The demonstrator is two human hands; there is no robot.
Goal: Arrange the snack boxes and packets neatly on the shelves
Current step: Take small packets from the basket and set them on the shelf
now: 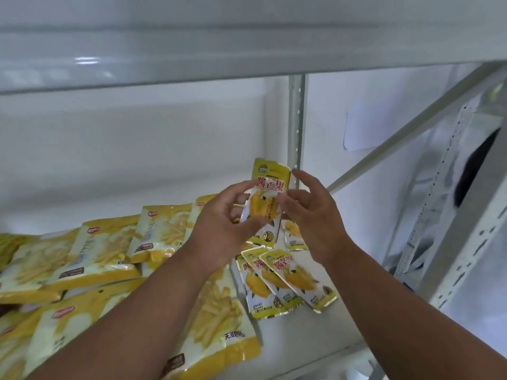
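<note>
Holding mango packet upright, left hand pinching, right hand loosely touching; fanned mango packets lying just below.

Bare forearms, no sleeves.

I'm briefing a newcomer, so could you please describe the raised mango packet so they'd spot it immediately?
Start at the white metal shelf and find its three fanned yellow-and-white mango packets. Directly above them, the left hand pinches an identical small yellow-and-white mango packet. It alone is upright and off the shelf.
</note>
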